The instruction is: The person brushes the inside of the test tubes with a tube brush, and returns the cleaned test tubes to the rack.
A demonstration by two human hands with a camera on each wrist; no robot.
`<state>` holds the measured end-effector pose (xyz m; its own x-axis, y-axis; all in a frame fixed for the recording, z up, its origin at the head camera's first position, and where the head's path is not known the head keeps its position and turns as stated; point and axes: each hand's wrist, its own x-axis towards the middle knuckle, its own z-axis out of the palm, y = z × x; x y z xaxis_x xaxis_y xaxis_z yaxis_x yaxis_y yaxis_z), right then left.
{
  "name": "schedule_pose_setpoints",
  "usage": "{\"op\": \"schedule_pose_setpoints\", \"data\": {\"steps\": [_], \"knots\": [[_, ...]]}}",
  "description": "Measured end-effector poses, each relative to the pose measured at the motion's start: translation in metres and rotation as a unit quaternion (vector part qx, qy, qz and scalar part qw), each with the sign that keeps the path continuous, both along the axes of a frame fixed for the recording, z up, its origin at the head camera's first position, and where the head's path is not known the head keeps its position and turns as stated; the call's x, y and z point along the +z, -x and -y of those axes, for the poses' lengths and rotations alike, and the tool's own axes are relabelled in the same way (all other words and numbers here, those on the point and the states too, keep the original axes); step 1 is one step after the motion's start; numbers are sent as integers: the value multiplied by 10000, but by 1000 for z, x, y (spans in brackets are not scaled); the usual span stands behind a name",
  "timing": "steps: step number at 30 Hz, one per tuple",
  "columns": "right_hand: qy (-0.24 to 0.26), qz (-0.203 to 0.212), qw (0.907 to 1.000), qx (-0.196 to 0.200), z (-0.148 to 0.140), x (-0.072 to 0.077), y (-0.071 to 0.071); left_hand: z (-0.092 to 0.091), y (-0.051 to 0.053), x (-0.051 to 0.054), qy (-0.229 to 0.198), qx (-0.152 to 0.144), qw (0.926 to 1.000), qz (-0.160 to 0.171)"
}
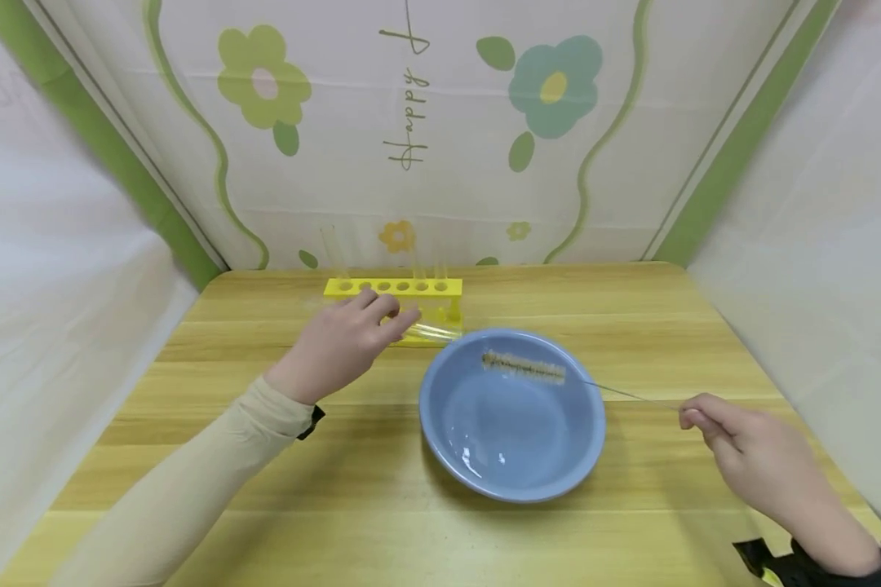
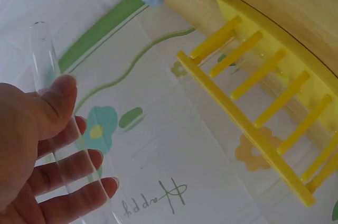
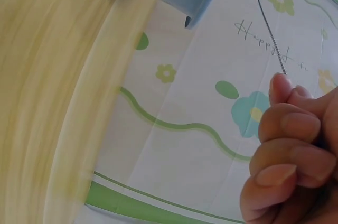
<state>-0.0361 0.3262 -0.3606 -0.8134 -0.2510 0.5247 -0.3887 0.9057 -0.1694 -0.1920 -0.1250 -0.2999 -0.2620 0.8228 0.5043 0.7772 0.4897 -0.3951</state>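
In the head view my left hand point(image 1: 341, 342) is in front of the yellow test tube rack point(image 1: 455, 287). It holds a clear glass test tube point(image 2: 43, 49) between thumb and fingers, and the tube points right toward the basin. My right hand point(image 1: 771, 461), at the right side, pinches the thin wire handle of a test tube brush point(image 1: 524, 368) with thumb and fingertips. The brush's bristly head hangs over the far part of a blue basin point(image 1: 514, 440). Brush and tube are apart. Shiny spots show inside the basin.
Several glass tubes stand in the rack, one tube point(image 1: 332, 251) at its left end and others at the right. Rack and basin stand on a wooden table point(image 1: 382, 505). A flower-patterned white cloth point(image 1: 455, 196) hangs behind the table, with white cloth at both sides.
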Motion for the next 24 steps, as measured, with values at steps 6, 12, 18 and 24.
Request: {"op": "schedule_pose_setpoints", "data": {"steps": [6,12,18,24], "knots": [[320,-3,9994,126,-5,1,-5,2,-17,-3,595,208,9973,-369],[459,73,9985,284,-3,1,-7,0,-28,-7,670,218,9971,-300],[569,76,9975,420,1,1,-7,-1,-31,-7,523,91,9984,-206],[822,47,9949,575,4,-1,-5,-1,-33,-6,378,-55,9993,1]]}}
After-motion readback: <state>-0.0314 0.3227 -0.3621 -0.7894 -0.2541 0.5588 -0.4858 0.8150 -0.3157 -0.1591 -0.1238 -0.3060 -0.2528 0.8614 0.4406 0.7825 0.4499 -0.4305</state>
